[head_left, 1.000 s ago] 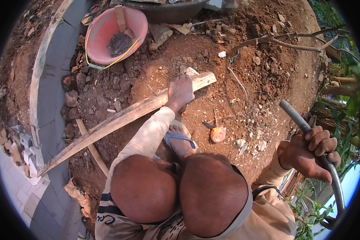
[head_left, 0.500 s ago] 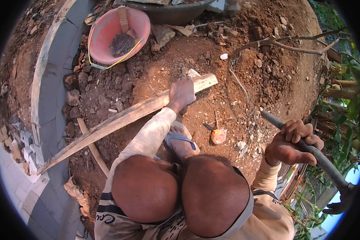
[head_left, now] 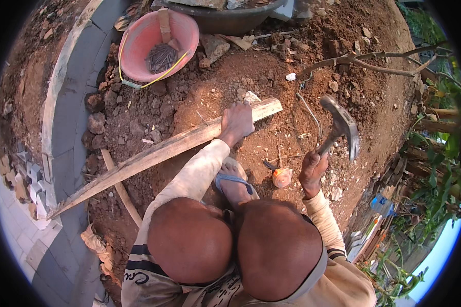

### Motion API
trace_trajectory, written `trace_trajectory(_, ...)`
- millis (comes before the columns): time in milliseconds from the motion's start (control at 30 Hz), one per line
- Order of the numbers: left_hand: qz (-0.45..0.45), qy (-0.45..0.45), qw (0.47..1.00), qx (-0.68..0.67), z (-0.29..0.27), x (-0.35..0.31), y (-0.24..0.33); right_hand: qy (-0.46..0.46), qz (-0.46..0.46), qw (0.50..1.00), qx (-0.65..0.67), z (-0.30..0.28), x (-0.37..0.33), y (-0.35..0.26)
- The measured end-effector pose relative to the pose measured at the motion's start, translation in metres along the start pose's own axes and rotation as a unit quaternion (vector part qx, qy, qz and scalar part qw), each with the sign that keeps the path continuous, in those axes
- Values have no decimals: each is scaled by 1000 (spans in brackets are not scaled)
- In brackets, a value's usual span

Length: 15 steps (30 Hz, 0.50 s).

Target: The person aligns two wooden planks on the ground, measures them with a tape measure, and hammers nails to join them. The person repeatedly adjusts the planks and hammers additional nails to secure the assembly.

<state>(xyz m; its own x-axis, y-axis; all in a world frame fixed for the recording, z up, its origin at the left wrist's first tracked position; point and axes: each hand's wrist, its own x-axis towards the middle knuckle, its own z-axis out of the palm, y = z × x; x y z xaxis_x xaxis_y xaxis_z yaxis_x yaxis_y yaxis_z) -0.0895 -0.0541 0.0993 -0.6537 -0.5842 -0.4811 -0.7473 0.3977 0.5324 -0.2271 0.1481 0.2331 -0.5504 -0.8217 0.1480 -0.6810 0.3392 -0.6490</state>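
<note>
My left hand [head_left: 236,123] is closed over a long wooden board [head_left: 174,149] close to its far right end. The board slants from the low left up to the middle of the view. A thin nail [head_left: 202,118] stands out of it, just left of that hand. In my right hand [head_left: 313,171] is the handle of a claw hammer [head_left: 344,125]. Its metal head is raised to the right of the board and apart from it. Between my sandalled foot [head_left: 234,184] and my right hand, an orange tape measure [head_left: 281,177] lies on the soil.
A pink bucket [head_left: 189,38] holding several nails stands at the far left, by a black basin [head_left: 230,20]. A grey block wall [head_left: 69,102] runs along the left. A bare branch [head_left: 379,55] reaches in at the far right. Another wood strip [head_left: 120,189] lies beneath the board.
My right hand has come left, toward the board, and the hammer head has swung from the low right up and forward. My left hand stays on the board.
</note>
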Motion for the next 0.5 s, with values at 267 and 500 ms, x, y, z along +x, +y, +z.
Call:
trace_trajectory(267,17,26,999,-30,3,-7,-4,-76,111,987,-83,1,-16,20)
trace_trajectory(500,35,35,998,-49,11,-5,-10,-180,165,955,-166,16,-12,49)
